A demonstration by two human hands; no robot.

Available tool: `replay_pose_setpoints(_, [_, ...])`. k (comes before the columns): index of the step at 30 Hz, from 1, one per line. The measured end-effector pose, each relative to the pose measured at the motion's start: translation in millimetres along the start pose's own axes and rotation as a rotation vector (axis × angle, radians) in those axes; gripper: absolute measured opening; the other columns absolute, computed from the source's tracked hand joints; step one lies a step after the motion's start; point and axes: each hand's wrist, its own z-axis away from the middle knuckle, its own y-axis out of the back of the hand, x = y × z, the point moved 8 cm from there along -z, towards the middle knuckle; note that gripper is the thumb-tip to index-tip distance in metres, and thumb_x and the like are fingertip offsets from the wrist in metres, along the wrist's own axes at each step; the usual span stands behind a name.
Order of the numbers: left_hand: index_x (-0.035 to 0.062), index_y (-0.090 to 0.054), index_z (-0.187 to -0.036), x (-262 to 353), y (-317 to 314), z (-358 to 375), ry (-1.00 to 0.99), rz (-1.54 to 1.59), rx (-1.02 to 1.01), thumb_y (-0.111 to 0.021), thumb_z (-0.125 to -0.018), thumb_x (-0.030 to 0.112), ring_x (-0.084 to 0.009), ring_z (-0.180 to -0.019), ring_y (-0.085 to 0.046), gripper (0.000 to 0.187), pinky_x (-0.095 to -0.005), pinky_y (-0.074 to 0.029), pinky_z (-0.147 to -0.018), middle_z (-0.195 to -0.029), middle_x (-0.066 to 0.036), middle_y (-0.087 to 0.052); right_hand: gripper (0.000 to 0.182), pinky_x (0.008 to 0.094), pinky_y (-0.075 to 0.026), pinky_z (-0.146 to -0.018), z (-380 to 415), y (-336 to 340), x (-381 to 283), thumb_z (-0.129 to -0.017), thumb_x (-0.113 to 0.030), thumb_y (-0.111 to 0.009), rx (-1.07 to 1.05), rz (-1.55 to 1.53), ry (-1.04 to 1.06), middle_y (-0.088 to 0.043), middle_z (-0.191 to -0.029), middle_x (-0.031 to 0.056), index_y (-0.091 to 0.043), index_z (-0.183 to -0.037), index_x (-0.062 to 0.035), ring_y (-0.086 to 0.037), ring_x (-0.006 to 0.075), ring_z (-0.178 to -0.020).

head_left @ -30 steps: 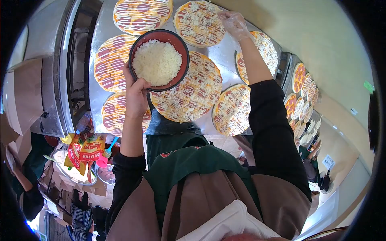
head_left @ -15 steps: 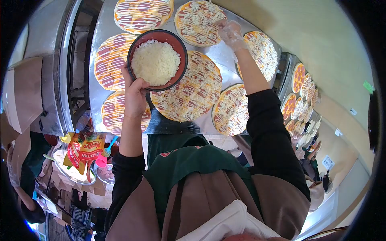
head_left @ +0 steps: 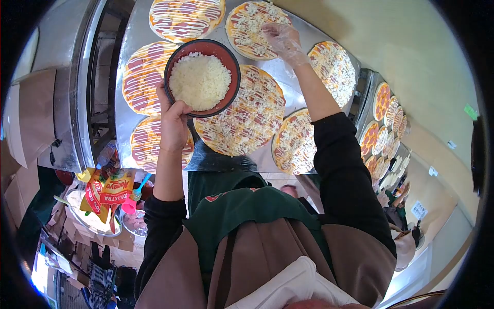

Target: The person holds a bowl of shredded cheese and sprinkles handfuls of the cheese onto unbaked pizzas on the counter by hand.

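My left hand (head_left: 176, 121) grips the lower left rim of a bowl (head_left: 235, 87), black outside and reddish-brown inside. White grated cheese (head_left: 199, 81) fills much of it. The bowl hangs over the pizzas, partly covering a large cheese-strewn pizza (head_left: 247, 121). In a clear plastic glove, my right hand (head_left: 284, 42) hovers at the right side of the far pizza (head_left: 249, 28), which carries scattered cheese. Its fingers are bunched and point down; what is between them is hidden.
Sauce-striped pizzas (head_left: 146, 77) line the left of the metal table (head_left: 206, 149); cheese-topped pizzas (head_left: 334, 69) sit on the right. More pizzas (head_left: 382, 100) lie on a farther table. At lower left are a mayonnaise pouch (head_left: 109, 188), a pink cup (head_left: 129, 206) and bowls.
My right hand has shifted left, from the far pizza's right edge further over its surface. My left hand and the bowl stay almost in place.
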Motion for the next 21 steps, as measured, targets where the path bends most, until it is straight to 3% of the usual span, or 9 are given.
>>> replay_pose_setpoints(3, [0.0113, -0.023, -0.134, 0.1, 0.3, -1.2, -0.007, -0.013, -0.021, -0.041, -0.065, -0.005, -0.0183, -0.111, -0.046, 0.073, -0.0253, -0.045, -0.082, -0.125, -0.008, -0.039, 0.022, 0.0242, -0.048, -0.076, -2.6, 5.3, 2.6, -0.075, -0.014, -0.065, 0.012, -0.107, -0.084, -0.068, -0.091, 0.0097, -0.069, -0.095, -0.0059, -0.064, 0.0162, -0.082])
replay_pose_setpoints(6, [0.0116, -0.024, -0.131, 2.1, -3.2, -0.5, 0.008, -0.001, -0.029, -0.041, -0.064, -0.005, -0.0191, -0.111, -0.045, 0.071, -0.0257, -0.045, -0.083, -0.125, -0.009, -0.039, 0.024, 0.0236, -0.048, -0.073, -19.0, 16.3, 9.0, -0.075, -0.012, -0.068, 0.059, -0.324, 0.03, -0.067, -0.086, 0.0064, -0.068, -0.097, -0.0031, -0.061, 0.011, -0.08])
replay_pose_setpoints(8, [0.0119, -0.024, -0.131, 3.2, -3.7, -0.2, 0.006, -0.001, -0.03, -0.041, -0.064, -0.005, -0.0196, -0.111, -0.045, 0.071, -0.026, -0.045, -0.084, -0.124, -0.009, -0.039, 0.023, 0.0234, -0.048, -0.072, -33.4, 16.6, 25.8, -0.073, -0.011, -0.07, 0.051, -0.48, -0.152, -0.066, -0.086, 0.0064, -0.068, -0.093, -0.0005, -0.061, 0.0107, -0.081])
replay_pose_setpoints(13, [0.0125, -0.023, -0.131, 2.8, -2.6, -0.1, -0.004, -0.018, -0.032, -0.041, -0.063, -0.005, -0.0201, -0.113, -0.044, 0.072, -0.0263, -0.045, -0.084, -0.125, -0.01, -0.038, 0.022, 0.0242, -0.049, -0.073, -64.4, 34.8, 13.9, -0.073, -0.01, -0.068, 0.162, -0.276, -0.132, -0.066, -0.087, 0.0066, -0.067, -0.093, -0.0002, -0.062, 0.0128, -0.08])
replay_pose_setpoints(15, [0.0097, -0.03, -0.133, 1.4, 0.8, 0.9, -0.011, -0.053, 0.023, -0.039, -0.068, -0.001, -0.0216, -0.115, -0.046, 0.067, -0.032, -0.042, -0.093, -0.128, -0.01, -0.042, 0.021, 0.0245, -0.049, -0.074, -82.4, 30.5, 20.6, -0.071, -0.008, -0.066, 0.181, -0.156, -0.12, -0.067, -0.084, 0.0074, -0.068, -0.09, -0.0004, -0.062, 0.0143, -0.078])
replay_pose_setpoints(17, [0.0097, -0.03, -0.133, 1.8, -0.3, 0.3, -0.017, -0.048, 0.012, -0.039, -0.068, -0.001, -0.0215, -0.114, -0.046, 0.067, -0.0319, -0.043, -0.092, -0.128, -0.01, -0.042, 0.024, 0.0269, -0.051, -0.076, -107.2, 16.9, 29.3, -0.076, -0.014, -0.064, 0.216, 0.108, 0.175, -0.067, -0.086, 0.0067, -0.067, -0.097, -0.0012, -0.063, 0.0139, -0.08])
replay_pose_setpoints(18, [0.0096, -0.029, -0.133, 2.3, -1.7, -0.6, -0.025, -0.042, 0.0, -0.039, -0.068, -0.001, -0.0214, -0.114, -0.046, 0.067, -0.0317, -0.043, -0.092, -0.128, -0.01, -0.042, 0.024, 0.0269, -0.051, -0.076, -119.2, 11.0, 47.6, -0.076, -0.014, -0.064, 0.216, 0.107, 0.177, -0.067, -0.086, 0.0067, -0.067, -0.097, -0.0012, -0.063, 0.0139, -0.08])
replay_pose_setpoints(20, [0.0095, -0.03, -0.132, 1.6, -3.3, -2.8, -0.02, -0.043, -0.005, -0.039, -0.068, -0.001, -0.0214, -0.114, -0.046, 0.066, -0.0312, -0.044, -0.091, -0.127, -0.01, -0.042, 0.036, 0.0306, -0.047, -0.084, -137.0, 0.5, 81.2, -0.076, -0.021, -0.066, 0.194, -0.012, 0.155, -0.065, -0.1, 0.0125, -0.062, -0.107, -0.0029, -0.06, 0.0201, -0.097])
replay_pose_setpoints(21, [0.0094, -0.031, -0.131, 0.9, -5.2, -4.4, -0.013, -0.046, -0.011, -0.038, -0.068, -0.001, -0.0214, -0.113, -0.047, 0.065, -0.0307, -0.045, -0.09, -0.126, -0.01, -0.043, 0.036, 0.0306, -0.047, -0.084, -127.7, 5.2, 62.9, -0.076, -0.021, -0.066, 0.192, -0.014, 0.156, -0.065, -0.1, 0.0125, -0.062, -0.107, -0.0029, -0.06, 0.0201, -0.097])
